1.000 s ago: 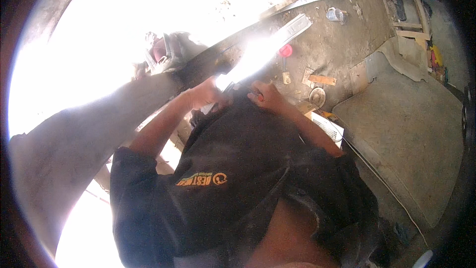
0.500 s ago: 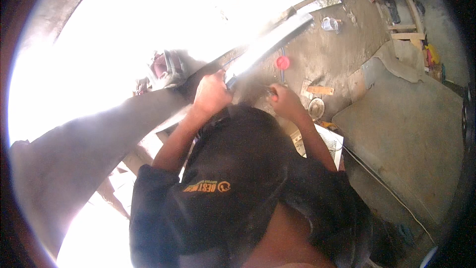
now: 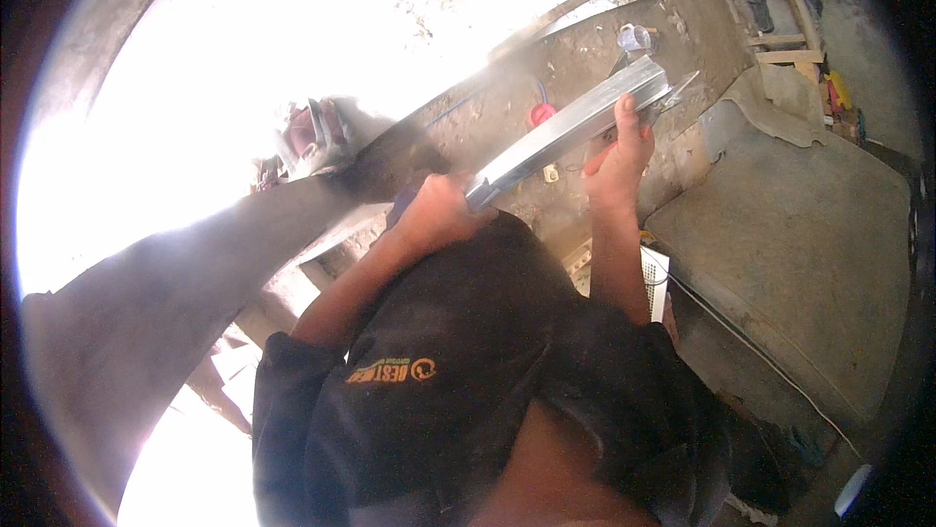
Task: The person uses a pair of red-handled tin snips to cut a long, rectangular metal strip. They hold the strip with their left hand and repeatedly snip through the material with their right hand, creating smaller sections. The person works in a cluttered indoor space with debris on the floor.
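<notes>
A long silver metal channel (image 3: 561, 132) slants across in front of me, its near end by my body and its far end up to the right. My left hand (image 3: 447, 210) is closed round the near end. At the far part, my right hand (image 3: 621, 161) grips the channel from the right side, thumb raised along its edge. Past that thumb a thin, pointed, shiny piece (image 3: 684, 88) sticks out; whether it is a tool or part of the channel I cannot tell. The fingers of my right hand are partly hidden.
A red round thing (image 3: 542, 115) and a clear cup (image 3: 636, 38) lie beyond the channel. On the right are a large grey board (image 3: 790, 244), a white perforated box (image 3: 655, 278) and a pale cable (image 3: 751, 342). A bundled bag (image 3: 314, 132) sits on the ledge at left.
My right hand has moved up and right from near my body to the channel's far part. The channel's far end has swung right and closer to me, with my left hand shifted slightly.
</notes>
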Demonstrator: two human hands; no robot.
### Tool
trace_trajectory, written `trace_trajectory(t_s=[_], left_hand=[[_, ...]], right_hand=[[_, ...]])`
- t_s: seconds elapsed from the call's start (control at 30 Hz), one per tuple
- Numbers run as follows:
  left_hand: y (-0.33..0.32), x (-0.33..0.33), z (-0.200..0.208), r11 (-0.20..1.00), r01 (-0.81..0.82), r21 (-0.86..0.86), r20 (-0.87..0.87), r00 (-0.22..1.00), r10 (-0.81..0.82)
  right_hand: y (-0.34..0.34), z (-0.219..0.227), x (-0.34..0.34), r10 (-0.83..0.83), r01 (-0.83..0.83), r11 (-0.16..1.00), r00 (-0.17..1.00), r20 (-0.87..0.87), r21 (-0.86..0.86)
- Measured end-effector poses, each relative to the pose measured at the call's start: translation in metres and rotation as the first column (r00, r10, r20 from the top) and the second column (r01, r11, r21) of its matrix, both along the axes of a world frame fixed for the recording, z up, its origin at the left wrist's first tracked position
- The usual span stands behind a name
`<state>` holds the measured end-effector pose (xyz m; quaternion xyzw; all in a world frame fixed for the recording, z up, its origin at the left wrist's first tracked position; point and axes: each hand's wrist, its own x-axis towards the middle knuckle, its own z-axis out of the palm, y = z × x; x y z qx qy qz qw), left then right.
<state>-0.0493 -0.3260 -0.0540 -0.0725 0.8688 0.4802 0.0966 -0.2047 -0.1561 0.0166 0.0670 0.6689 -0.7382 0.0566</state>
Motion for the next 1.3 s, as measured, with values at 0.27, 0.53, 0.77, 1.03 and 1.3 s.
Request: trace_trajectory(t_s=[0.27, 0.53, 0.77, 1.03, 1.3], left_hand=[[-0.025, -0.012, 0.026, 0.997, 0.062, 0.052, 0.067, 0.996, -0.065], [-0.031, -0.021, 0.013, 0.789, -0.100, 0.606, 0.313, 0.942, -0.121], [-0.045, -0.029, 0.025, 0.820, -0.266, 0.506, 0.159, 0.964, 0.214], [-0.048, -0.037, 0.019, 0.962, -0.268, 0.045, -0.047, 0.962, 0.270], [-0.047, -0.038, 0.036, 0.939, -0.218, -0.265, -0.027, 0.975, 0.219]], right_hand=[[-0.011, -0.017, -0.013, -0.111, 0.107, 0.944, 0.994, 0.005, -0.311], [0.022, -0.027, -0.002, 0.129, -0.126, 0.991, 0.988, 0.086, -0.039], [0.106, -0.146, 0.106, 0.679, -0.743, 0.663, 0.647, 0.347, 0.088], [0.025, -0.017, 0.070, 0.714, -0.620, 0.205, 0.624, 0.318, 0.757], [0.008, 0.001, 0.054, 0.750, -0.617, 0.140, 0.577, 0.324, 0.774]])
